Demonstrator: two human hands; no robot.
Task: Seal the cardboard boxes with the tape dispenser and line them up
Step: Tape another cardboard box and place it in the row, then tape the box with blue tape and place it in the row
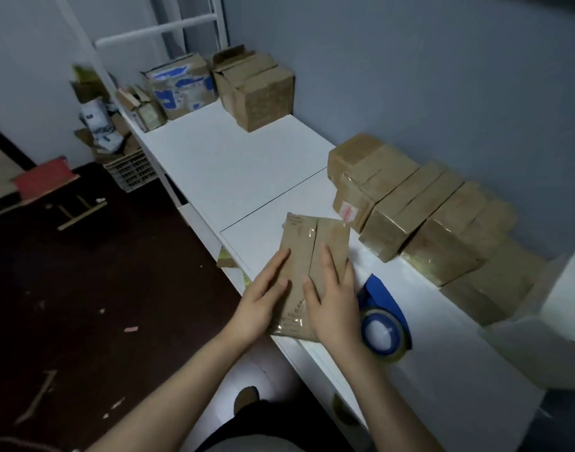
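**Both hands flat on the box**

The white desk (234, 164) runs from upper centre to the lower right of the frame. A row of taped boxes (426, 223) lines the wall at right. At lower centre, one cardboard box (299, 239) lies under my left hand (263, 298) and right hand (333, 301), fingers straight, pressing its flaps. The blue tape dispenser (382, 321) sits just to its right.

A cardboard box (312, 252) lies at the near edge of the tabletop (240, 164). The left hand (263, 298) rests on its left half and the right hand (335, 305) on its right. The tape dispenser (382, 321) lies just right of it. Behind, a row of boxes (419, 216) runs along the wall (442, 93). A cluster of boxes (256, 89) stands at the far end, and what seems a crate (133, 171) sits on the floor (84, 288) to the left.
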